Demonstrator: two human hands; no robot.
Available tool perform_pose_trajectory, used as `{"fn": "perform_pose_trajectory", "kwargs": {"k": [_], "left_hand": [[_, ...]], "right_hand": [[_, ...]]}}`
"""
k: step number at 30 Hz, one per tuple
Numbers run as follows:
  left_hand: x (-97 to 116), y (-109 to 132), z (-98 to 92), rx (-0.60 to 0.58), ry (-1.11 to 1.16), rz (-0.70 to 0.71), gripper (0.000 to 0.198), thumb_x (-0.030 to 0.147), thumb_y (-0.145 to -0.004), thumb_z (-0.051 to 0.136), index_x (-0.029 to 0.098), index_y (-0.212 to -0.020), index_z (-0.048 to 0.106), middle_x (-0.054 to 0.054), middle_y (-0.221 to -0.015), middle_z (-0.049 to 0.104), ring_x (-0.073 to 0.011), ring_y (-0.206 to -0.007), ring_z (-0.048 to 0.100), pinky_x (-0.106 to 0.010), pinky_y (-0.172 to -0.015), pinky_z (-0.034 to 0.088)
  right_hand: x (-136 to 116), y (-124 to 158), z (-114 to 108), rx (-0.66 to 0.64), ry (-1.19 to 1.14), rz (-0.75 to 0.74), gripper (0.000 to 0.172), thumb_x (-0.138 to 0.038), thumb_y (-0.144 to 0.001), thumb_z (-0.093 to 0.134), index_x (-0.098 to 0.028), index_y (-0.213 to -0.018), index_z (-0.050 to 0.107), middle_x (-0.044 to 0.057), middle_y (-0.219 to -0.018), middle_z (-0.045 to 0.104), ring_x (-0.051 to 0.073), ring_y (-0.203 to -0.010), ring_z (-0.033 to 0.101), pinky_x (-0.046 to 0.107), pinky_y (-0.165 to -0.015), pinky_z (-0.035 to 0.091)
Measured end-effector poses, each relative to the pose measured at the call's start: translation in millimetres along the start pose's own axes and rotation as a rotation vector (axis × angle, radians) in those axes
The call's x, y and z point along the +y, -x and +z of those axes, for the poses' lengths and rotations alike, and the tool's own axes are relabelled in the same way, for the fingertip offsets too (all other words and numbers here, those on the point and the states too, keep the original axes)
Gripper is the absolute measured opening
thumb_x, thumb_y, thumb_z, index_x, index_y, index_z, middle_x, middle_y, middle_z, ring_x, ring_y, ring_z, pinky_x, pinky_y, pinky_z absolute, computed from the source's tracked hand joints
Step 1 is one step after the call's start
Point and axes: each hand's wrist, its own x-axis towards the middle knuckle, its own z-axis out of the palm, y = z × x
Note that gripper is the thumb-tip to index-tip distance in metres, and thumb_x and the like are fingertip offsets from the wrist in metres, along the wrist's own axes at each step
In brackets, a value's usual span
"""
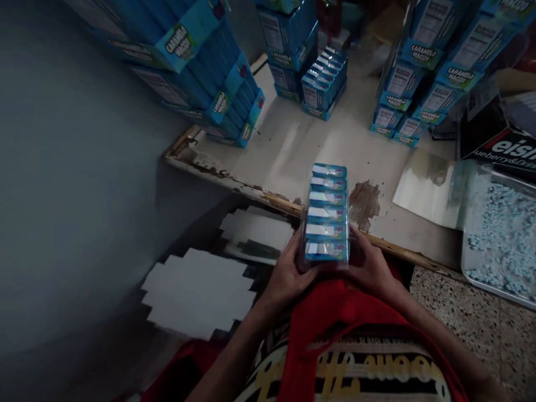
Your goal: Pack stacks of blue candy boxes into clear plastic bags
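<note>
A row of several small blue candy boxes, wrapped together in clear film, rests between my hands at the worn front edge of the table. My left hand grips the pack's left side with curled fingers. On the pack's right side, my right hand is closed around the near end. The pack points away from me over the table edge.
Stacks of blue "Caramelo Macizo" boxes stand at the back left, back centre and back right. A tray of small pale blue candies sits at right beside a clear film sheet. White flat cardboard blanks lie on the floor at left.
</note>
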Motion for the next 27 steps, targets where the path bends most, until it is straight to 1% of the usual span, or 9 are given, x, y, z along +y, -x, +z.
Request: {"fn": "perform_pose_trajectory", "kwargs": {"k": [5, 10, 14, 16, 18, 21, 23, 25, 27], "left_hand": [[0.2, -5.0, 11.9, 0.104, -0.198, 0.051, 0.058, 0.046, -0.093, 0.076, 0.015, -0.14, 0.067, -0.018, -0.133, 0.076, -0.0344, -0.129, 0.072, -0.05, -0.115, 0.056], [-7.5, -0.6, 16.3, 0.125, -0.261, 0.159, 0.058, 0.049, -0.1, 0.066, 0.014, -0.145, 0.063, -0.019, -0.132, 0.077, -0.0335, -0.126, 0.073, -0.045, -0.11, 0.059], [-10.1, -2.5, 21.0, 0.148, -0.253, 0.201, 0.05, 0.047, -0.102, 0.062, 0.013, -0.139, 0.067, -0.019, -0.125, 0.078, -0.0337, -0.127, 0.073, -0.045, -0.111, 0.058], [-9.7, -3.4, 18.9, 0.144, -0.215, 0.152, 0.045, 0.046, -0.101, 0.064, 0.016, -0.133, 0.07, -0.017, -0.123, 0.079, -0.0345, -0.129, 0.072, -0.048, -0.115, 0.056], [-10.0, -3.1, 9.2, 0.079, -0.112, 0.039, 0.05, 0.047, -0.095, 0.072, 0.019, -0.137, 0.071, -0.016, -0.131, 0.077, -0.0356, -0.133, 0.069, -0.052, -0.118, 0.053], [-13.5, -4.3, -15.5, -0.086, 0.231, -0.164, 0.108, 0.057, -0.071, 0.093, 0.027, -0.165, 0.049, -0.017, -0.159, 0.06, -0.0403, -0.146, 0.059, -0.053, -0.119, 0.053], [-12.7, -11.3, -28.2, -0.104, 0.447, -0.277, 0.141, 0.072, -0.057, 0.095, 0.031, -0.175, 0.029, -0.02, -0.167, 0.051, -0.0451, -0.149, 0.056, -0.052, -0.112, 0.059], [-2.3, -24.0, -30.4, -0.078, 0.518, -0.361, 0.142, 0.085, -0.06, 0.087, 0.032, -0.176, 0.023, -0.021, -0.165, 0.053, -0.0461, -0.148, 0.056, -0.053, -0.106, 0.062], [18.2, -36.1, -23.3, -0.087, 0.497, -0.433, 0.122, 0.082, -0.074, 0.079, 0.032, -0.174, 0.031, -0.017, -0.157, 0.062, -0.0438, -0.146, 0.059, -0.055, -0.107, 0.062]], "right_hand": [[0.9, -12.7, 11.5, 0.103, 0.434, -0.035, 0.071, -0.033, -0.088, 0.074, -0.016, -0.155, 0.057, 0.016, -0.132, 0.079, 0.031, -0.118, 0.077, 0.042, -0.096, 0.065], [1.1, -11.3, 22.1, 0.199, 0.581, -0.013, 0.06, -0.034, -0.087, 0.072, -0.02, -0.145, 0.064, 0.009, -0.106, 0.084, 0.028, -0.089, 0.081, 0.033, -0.073, 0.061], [1.6, -11.1, 30.9, 0.23, 0.601, -0.001, 0.05, -0.032, -0.088, 0.072, -0.02, -0.136, 0.068, 0.007, -0.101, 0.084, 0.026, -0.086, 0.081, 0.03, -0.072, 0.06], [0.8, -10.4, 31.9, 0.24, 0.585, 0.019, 0.049, -0.028, -0.089, 0.069, -0.02, -0.138, 0.068, 0.008, -0.102, 0.084, 0.027, -0.089, 0.082, 0.03, -0.074, 0.061], [-0.8, -7.9, 26.0, 0.215, 0.504, 0.055, 0.058, -0.026, -0.088, 0.07, -0.021, -0.146, 0.063, 0.009, -0.109, 0.084, 0.028, -0.095, 0.082, 0.033, -0.079, 0.063], [-1.9, -3.9, 5.5, 0.068, 0.183, 0.103, 0.101, -0.045, -0.078, 0.09, -0.023, -0.165, 0.043, 0.014, -0.134, 0.078, 0.032, -0.119, 0.077, 0.043, -0.097, 0.064], [-0.8, -6.2, -5.8, -0.017, -0.116, 0.07, 0.128, -0.069, -0.073, 0.091, -0.025, -0.173, 0.025, 0.018, -0.159, 0.061, 0.034, -0.142, 0.065, 0.05, -0.113, 0.058], [-0.5, -15.1, -6.9, -0.038, -0.304, -0.02, 0.124, -0.084, -0.084, 0.071, -0.024, -0.176, 0.015, 0.018, -0.177, 0.037, 0.033, -0.161, 0.044, 0.054, -0.129, 0.043], [-4.0, -28.1, 2.6, -0.018, -0.324, -0.081, 0.106, -0.083, -0.098, 0.052, -0.026, -0.178, 0.013, 0.014, -0.183, 0.023, 0.029, -0.17, 0.027, 0.054, -0.138, 0.025]]}}
